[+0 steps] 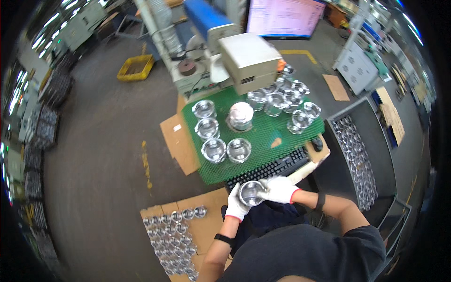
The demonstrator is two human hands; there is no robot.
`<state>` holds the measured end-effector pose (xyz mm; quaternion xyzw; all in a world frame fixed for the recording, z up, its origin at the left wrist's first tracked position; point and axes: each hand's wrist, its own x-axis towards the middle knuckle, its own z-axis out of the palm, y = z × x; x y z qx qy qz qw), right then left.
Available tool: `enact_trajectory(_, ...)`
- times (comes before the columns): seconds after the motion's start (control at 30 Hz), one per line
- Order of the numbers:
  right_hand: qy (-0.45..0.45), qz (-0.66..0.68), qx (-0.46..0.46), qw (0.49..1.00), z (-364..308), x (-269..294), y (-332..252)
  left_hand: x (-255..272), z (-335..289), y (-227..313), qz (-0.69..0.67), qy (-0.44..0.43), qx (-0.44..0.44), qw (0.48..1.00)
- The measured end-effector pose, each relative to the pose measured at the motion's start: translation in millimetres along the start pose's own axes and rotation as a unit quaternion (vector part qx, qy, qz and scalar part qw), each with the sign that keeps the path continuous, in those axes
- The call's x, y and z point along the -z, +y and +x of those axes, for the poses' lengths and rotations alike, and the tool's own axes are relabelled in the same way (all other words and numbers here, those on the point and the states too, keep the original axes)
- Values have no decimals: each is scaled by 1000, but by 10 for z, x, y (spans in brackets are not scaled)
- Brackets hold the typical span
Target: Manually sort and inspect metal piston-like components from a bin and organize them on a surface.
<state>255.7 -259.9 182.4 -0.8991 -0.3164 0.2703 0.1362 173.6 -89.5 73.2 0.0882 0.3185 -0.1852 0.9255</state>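
Observation:
In front of my body, just short of the keyboard, I hold a shiny, hollow metal piston (pixel 250 193) with its open end facing up. My left hand (pixel 236 205), in a white glove, is closed around its left side. The gloved right hand (pixel 279 190) grips the right rim, its fingertips partly hidden at the edge. Beyond my hands, a green mesh mat (pixel 263 152) carries several similar pistons along its left side and a cluster at the back right. One piston (pixel 241 115) stands with its closed top up on a round holder under the beige machine head (pixel 250 58).
A black keyboard (pixel 270 170) and mouse (pixel 317 144) lie at the mat's near edge. Rows of pistons stand on cardboard (pixel 211 230) at lower left. A dark bin (pixel 383 162) of pistons is at right. A monitor (pixel 284 19) and yellow crate (pixel 135 68) stand farther off.

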Motion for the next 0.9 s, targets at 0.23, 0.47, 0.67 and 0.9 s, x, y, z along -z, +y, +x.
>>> enact_trajectory(0.23,155,-173,257,938,757,540,-279,-135,348,257,-76,24,-64,995)
enact_trajectory(0.47,127,-252,273,920,1251,409,-155,-279,624,241,-143,67,-71,985)
enact_trajectory(0.67,96,-230,291,923,1289,493,-179,-95,669,227,-160,65,-103,979)
enact_trajectory(0.9,124,-201,261,936,921,651,107,-270,-198,878,384,114,-125,908)
